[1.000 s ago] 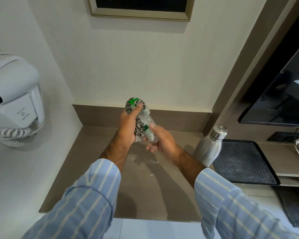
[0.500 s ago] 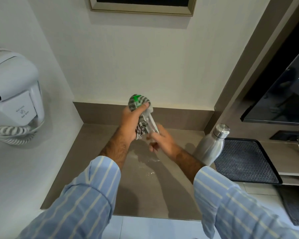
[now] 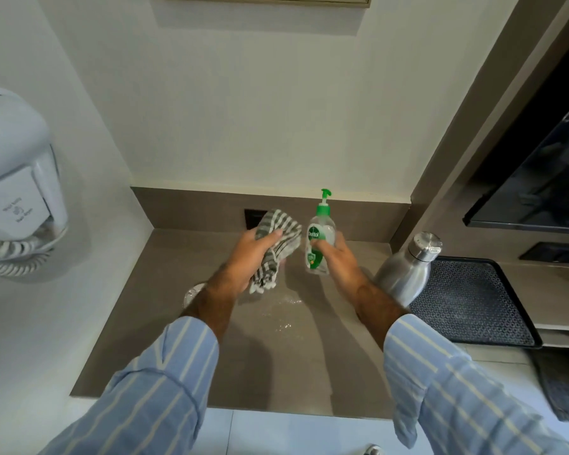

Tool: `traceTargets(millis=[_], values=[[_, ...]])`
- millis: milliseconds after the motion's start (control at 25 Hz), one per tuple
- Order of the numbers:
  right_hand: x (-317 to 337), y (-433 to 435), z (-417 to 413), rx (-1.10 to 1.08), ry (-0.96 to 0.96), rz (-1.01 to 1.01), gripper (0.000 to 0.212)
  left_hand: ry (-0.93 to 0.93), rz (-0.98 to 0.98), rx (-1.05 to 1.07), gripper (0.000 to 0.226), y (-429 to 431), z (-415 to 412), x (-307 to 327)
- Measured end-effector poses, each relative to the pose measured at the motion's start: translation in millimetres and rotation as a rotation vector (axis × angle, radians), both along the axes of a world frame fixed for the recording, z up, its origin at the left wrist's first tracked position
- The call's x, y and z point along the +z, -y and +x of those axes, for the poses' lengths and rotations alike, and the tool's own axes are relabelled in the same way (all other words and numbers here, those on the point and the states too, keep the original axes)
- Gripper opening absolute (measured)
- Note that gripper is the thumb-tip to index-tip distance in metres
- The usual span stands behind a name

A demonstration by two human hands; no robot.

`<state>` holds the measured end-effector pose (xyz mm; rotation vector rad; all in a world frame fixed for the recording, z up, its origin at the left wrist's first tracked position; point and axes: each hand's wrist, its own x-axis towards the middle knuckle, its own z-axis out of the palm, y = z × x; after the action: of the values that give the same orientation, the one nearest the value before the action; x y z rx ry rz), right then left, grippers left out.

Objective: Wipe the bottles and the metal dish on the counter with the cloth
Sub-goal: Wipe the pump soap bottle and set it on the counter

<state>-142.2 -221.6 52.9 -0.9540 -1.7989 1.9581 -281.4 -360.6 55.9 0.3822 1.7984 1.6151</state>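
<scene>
My right hand [image 3: 337, 261] grips a clear pump bottle [image 3: 321, 234] with a green pump and a Dettol label, upright above the brown counter [image 3: 286, 356]. My left hand [image 3: 248, 261] holds a bunched grey-and-white striped cloth [image 3: 278, 239] just left of the bottle, a small gap between them. A steel bottle [image 3: 408, 270] with a screw cap stands on the counter to the right of my right forearm. A small round metal dish [image 3: 193, 292] peeks out on the counter behind my left wrist, mostly hidden.
A black mesh tray [image 3: 480, 307] lies right of the steel bottle. A wall-mounted hair dryer [image 3: 17, 188] with a coiled cord sticks out at left. A dark screen [image 3: 539, 185] hangs at right. Wet patches [image 3: 283, 310] glisten on the counter between my arms.
The cloth was wrapped over the pump bottle's top; now my left hand has drawn it off to the left and the bottle stands upright and uncovered in my right hand.
</scene>
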Motion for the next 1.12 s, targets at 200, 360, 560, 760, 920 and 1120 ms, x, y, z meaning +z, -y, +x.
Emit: traceTargets(millis=[200, 360, 560, 760, 920, 1120], values=[[-65, -16, 5, 0.023, 0.158, 0.153, 0.023, -0.722, -0.741, 0.041, 0.035, 10, -3, -91], [-110, -23, 4, 0.006, 0.136, 0.239, 0.035, -0.826, -1.088, -0.121, 0.039, -5, 6, -154], [-146, -30, 7, -0.042, 0.075, 0.215, 0.034, -0.946, -0.985, -0.169, 0.044, -54, 14, -193], [-160, -32, 15, -0.145, 0.021, 0.112, 0.033, -1.03, -0.689, -0.347, 0.042, -34, 54, -195], [-145, -24, 9, -0.101, 0.034, 0.132, 0.035, -1.048, -0.587, -0.401, 0.044, 48, 105, -190], [-130, -7, 2, -0.017, 0.133, 0.143, 0.033, -0.975, -0.487, -0.706, 0.048, 132, 175, -173]])
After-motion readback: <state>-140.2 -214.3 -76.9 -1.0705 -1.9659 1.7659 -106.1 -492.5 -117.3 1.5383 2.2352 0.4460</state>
